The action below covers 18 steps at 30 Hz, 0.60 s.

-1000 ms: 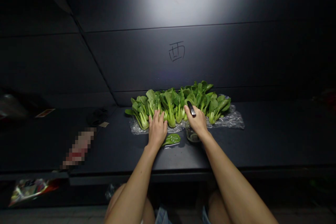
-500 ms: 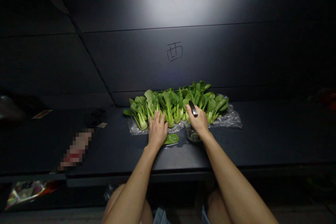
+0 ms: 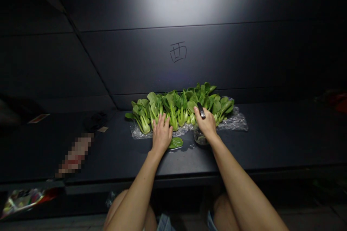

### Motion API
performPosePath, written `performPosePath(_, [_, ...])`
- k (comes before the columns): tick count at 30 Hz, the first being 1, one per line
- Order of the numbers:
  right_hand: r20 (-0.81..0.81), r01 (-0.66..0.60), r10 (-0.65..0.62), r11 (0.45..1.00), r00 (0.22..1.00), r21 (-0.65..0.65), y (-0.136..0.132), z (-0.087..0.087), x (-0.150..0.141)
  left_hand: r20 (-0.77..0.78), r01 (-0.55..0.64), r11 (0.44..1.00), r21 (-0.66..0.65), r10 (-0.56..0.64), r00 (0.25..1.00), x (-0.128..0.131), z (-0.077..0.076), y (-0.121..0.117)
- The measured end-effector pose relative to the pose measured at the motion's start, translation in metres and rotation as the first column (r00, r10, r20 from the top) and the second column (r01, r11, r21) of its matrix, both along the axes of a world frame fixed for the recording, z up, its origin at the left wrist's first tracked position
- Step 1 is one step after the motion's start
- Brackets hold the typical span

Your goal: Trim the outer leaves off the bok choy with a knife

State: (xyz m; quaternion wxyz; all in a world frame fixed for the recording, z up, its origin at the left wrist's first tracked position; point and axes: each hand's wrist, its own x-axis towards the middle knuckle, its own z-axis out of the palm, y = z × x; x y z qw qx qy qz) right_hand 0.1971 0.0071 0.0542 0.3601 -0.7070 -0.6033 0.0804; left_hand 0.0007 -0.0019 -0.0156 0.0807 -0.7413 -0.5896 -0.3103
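Observation:
A row of bok choy (image 3: pixel 171 106) with green leaves and pale stems lies on clear plastic wrap (image 3: pixel 235 122) against the dark back panel. My left hand (image 3: pixel 162 135) rests palm down at the front of the row, its fingers stretched out over the stems. Beside it is a loose green leaf (image 3: pixel 176 142) on the wet surface. Wrapped in my right hand (image 3: pixel 207 124) is a spray bottle with a black top (image 3: pixel 201 110) and a clear body (image 3: pixel 200 138). My fingers and the leaves partly hide the bottle.
The dark shelf (image 3: pixel 276 137) runs along the wall panel (image 3: pixel 230 54), which bears a handwritten character. To the left lie a small card (image 3: pixel 39 118), a dark bundle (image 3: pixel 97 121) and a blurred-out item (image 3: pixel 76 153). A colourful packet (image 3: pixel 23 200) sits below the shelf edge.
The view has shifted slightly, so the scene sits a little further left. Both hands keep nearly the same places: the left on the stems, the right around the spray bottle.

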Motion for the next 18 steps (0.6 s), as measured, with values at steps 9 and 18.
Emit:
performPosePath(9, [0.014, 0.022, -0.022, 0.999, 1.000, -0.034, 0.000, -0.001, 0.007, -0.042, 0.018, 1.000, 0.015, -0.017, 0.999, 0.004, 0.002, -0.001])
performPosePath(18, [0.006, 0.027, -0.027, 1.000, 1.000, -0.006, -0.003, -0.001, 0.017, -0.114, 0.051, 0.999, 0.017, -0.049, 0.992, 0.010, 0.005, -0.002])
